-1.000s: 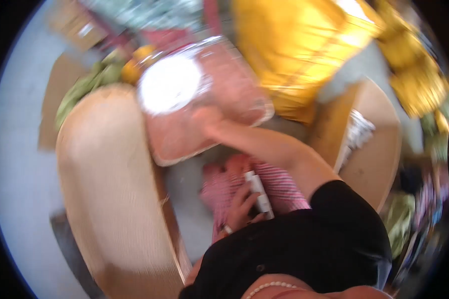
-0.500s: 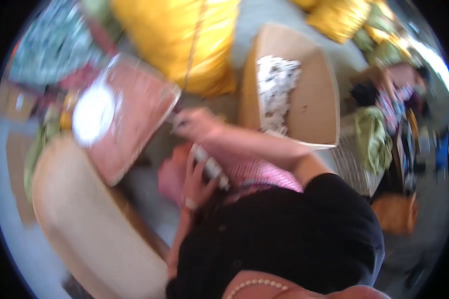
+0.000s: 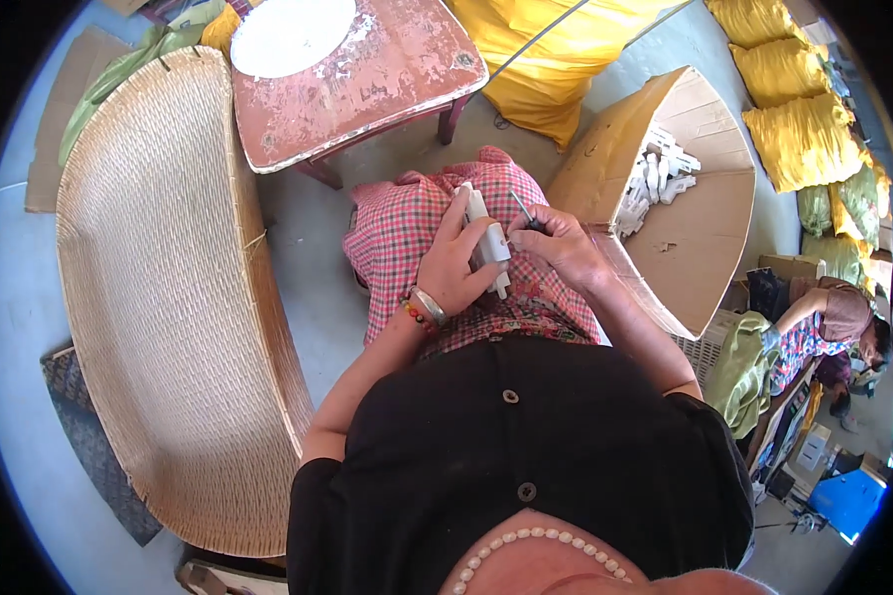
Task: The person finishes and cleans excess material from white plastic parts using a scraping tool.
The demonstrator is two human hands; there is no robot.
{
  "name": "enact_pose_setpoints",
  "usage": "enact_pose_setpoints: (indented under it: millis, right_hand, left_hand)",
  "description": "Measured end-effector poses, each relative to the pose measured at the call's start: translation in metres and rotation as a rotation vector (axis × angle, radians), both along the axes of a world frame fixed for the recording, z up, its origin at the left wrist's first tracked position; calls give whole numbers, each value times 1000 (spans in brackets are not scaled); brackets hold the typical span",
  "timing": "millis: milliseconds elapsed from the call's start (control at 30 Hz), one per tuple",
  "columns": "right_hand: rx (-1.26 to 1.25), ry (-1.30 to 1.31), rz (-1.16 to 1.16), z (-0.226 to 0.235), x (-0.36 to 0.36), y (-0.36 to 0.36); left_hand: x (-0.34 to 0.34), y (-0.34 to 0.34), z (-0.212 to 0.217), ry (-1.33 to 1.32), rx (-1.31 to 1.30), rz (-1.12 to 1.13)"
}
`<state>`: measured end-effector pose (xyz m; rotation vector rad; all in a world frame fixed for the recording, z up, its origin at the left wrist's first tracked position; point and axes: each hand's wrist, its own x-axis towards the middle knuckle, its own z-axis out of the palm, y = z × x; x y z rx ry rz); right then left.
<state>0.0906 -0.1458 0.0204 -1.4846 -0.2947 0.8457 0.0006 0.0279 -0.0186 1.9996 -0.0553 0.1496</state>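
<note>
A long white plastic piece [image 3: 500, 244] lies over my lap, with the fingers of my left hand [image 3: 450, 266] wrapped round it. My right hand [image 3: 571, 256] is closed on a thin-shafted tool [image 3: 520, 206] with a dark handle, mostly hidden by the fingers. Its shaft points up and away from me, and my right fingertips are right beside the white piece. Under both hands spreads a pink checked cloth [image 3: 397, 218] covering my lap.
A large woven basket [image 3: 169, 297] fills the left. Ahead stands a worn red stool [image 3: 387, 84] with a round white thing [image 3: 293, 35] on it. To the right, a cardboard box [image 3: 700, 248] holds several white pieces [image 3: 655, 174]. Yellow sacks [image 3: 804, 139] and another person [image 3: 833, 317] are farther right.
My right hand has come back from near the stool's edge to the white piece. My left hand keeps its hold on the piece. The whole view has swung, and the earlier blur is gone.
</note>
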Motion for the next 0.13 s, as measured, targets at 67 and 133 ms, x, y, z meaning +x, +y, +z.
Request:
enact_pose_setpoints:
  millis: [67, 133]
  right_hand:
    - [-23, 16, 19, 1, 1, 1]
    - [-100, -24, 43, 1, 2, 2]
  left_hand:
    - [0, 1, -2, -12, 17, 1]
    - [0, 1, -2, -37, 17, -4]
